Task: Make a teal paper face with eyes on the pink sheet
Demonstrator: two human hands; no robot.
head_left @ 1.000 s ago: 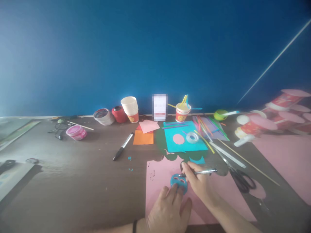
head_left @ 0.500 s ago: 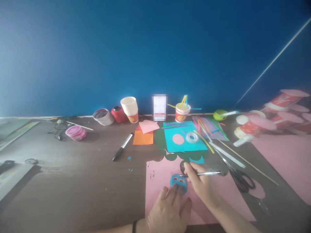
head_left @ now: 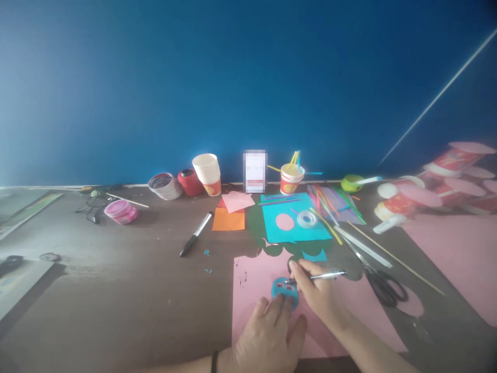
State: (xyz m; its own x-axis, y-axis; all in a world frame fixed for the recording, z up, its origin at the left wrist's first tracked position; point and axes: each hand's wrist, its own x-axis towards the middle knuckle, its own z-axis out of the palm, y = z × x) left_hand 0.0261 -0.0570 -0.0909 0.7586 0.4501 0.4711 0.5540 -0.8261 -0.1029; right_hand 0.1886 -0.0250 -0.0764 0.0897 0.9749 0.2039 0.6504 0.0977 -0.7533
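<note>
My left hand [head_left: 271, 331] lies with fingers spread, its fingertips resting on the lower part of a round blue paper cutout [head_left: 278, 291]. Two holes in the cutout let pink show through. Under it is a large pink paper sheet [head_left: 252, 274] with a scalloped far edge. My right hand [head_left: 320, 290] grips a silver pen [head_left: 330, 275], whose tip is at the cutout's upper right, by one of the holes. Scissors [head_left: 388, 290] with black handles lie to the right of this hand, partly over a pink paper circle [head_left: 413, 304].
Behind the sheet are blue paper [head_left: 297, 235], a tape roll [head_left: 307, 219], orange paper [head_left: 229, 220] and a black marker [head_left: 196, 234]. Paper cups [head_left: 213, 184] stand along the wall. A wooden stick [head_left: 396, 259] and cups with pink discs [head_left: 423, 196] lie to the right.
My right hand has shifted slightly left, carrying the pen tip with it across the top of the blue cutout. My left hand stays in place.
</note>
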